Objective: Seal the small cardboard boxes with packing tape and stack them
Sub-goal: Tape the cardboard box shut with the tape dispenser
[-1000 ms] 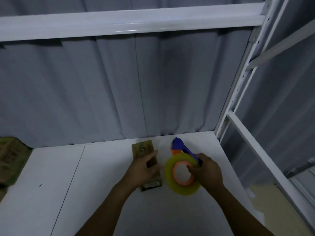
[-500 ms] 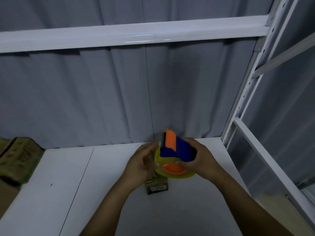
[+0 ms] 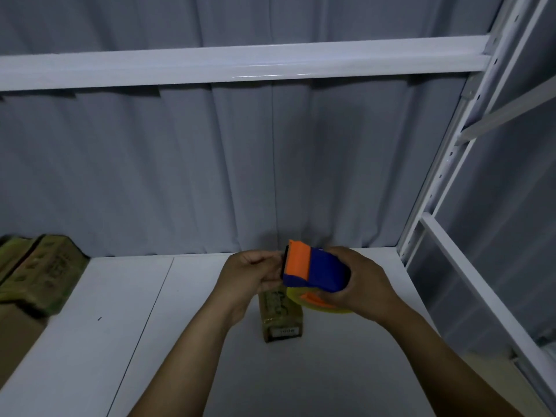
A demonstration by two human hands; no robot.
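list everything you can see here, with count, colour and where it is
tape dispenser: one, blue and orange, held above the table
tape roll: one, yellow with orange core, mounted on the dispenser
small cardboard box: one, brown, lying on the table under the hands
stacked boxes: at least two, greenish brown, far left edge
carton: one, plain brown, lower left, partly out of view
table: one, white
shelf beam: one, white, across the top
rack upright: one, white, right side
backdrop: one, grey, ribbed, behind the table
left hand: one, pinches the dispenser's orange end
right hand: one, grips the dispenser's blue body
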